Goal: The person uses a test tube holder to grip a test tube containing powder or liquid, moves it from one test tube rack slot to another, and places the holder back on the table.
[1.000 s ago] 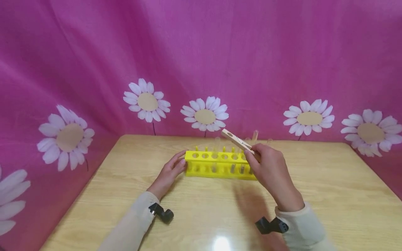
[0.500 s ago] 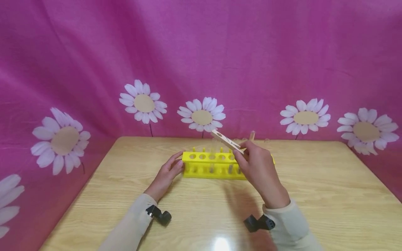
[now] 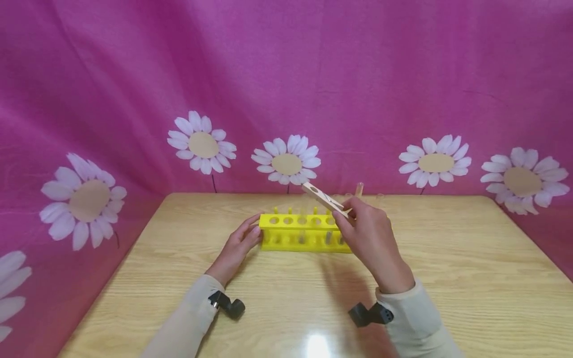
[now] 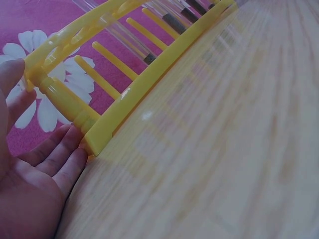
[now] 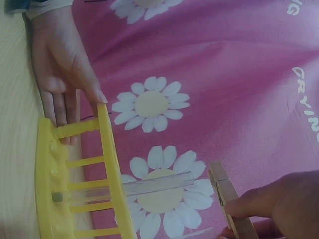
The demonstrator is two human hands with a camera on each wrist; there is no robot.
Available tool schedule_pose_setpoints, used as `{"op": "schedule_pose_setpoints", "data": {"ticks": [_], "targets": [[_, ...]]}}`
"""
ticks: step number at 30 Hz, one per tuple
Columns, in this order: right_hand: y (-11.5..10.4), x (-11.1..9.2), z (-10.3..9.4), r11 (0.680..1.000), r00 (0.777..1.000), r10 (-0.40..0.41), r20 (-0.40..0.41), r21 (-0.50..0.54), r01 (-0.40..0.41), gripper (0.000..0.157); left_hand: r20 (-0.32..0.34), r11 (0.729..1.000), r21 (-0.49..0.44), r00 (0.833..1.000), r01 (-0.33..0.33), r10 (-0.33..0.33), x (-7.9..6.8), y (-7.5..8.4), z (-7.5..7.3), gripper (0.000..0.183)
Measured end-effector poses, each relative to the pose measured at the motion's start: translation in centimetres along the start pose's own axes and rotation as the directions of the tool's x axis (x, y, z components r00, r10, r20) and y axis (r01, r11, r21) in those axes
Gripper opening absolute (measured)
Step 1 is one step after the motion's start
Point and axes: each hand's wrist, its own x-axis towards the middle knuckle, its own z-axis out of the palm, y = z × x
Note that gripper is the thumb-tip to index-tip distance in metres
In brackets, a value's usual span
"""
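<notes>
A yellow test tube rack stands on the table, holding several clear tubes with dark matter at the bottom. My left hand holds its left end, thumb at the front and fingers behind the end post. Above the rack my right hand pinches a wooden clothespin by its handle end, and the pin tilts up to the left. In the right wrist view one test tube rises from the rack, with the clothespin apart from its mouth. My right hand hides the rack's right part in the head view.
More tubes stick up behind my right hand. The wooden table reaches back to a pink curtain printed with daisies. Yellow drying pegs stand along the rack's back.
My right hand has moved left with the clothespin, toward the tube near the rack's middle, then stayed almost still. My left hand keeps its place at the rack's end.
</notes>
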Motion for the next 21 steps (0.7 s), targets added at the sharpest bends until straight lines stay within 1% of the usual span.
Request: {"op": "schedule_pose_setpoints", "data": {"ticks": [6,9,13,17,21], "targets": [[0.01,-0.01,0.18,1.000,0.999,-0.028,-0.046,-0.016,0.027,0.017,0.008,1.000,-0.003,1.000,0.006,-0.006,-0.15,0.23,-0.09,0.063],[-0.16,0.04,0.19,1.000,0.999,-0.023,-0.042,-0.010,0.023,0.018,0.002,1.000,-0.001,1.000,-0.003,0.003,-0.22,0.28,-0.28,0.062],[-0.30,0.14,0.05,1.000,0.999,-0.024,-0.043,-0.015,0.023,0.018,0.007,0.999,-0.032,1.000,-0.029,0.030,-0.03,0.21,-0.25,0.060],[-0.22,0.06,0.11,1.000,0.999,-0.022,-0.044,-0.016,0.021,0.017,0.007,0.999,-0.032,1.000,-0.026,0.026,-0.02,0.22,0.06,0.059],[-0.15,-0.03,0.49,0.998,0.995,-0.064,-0.076,-0.026,0.062,0.017,0.004,0.999,-0.034,1.000,-0.026,0.026,-0.04,0.08,0.09,0.059]]}}
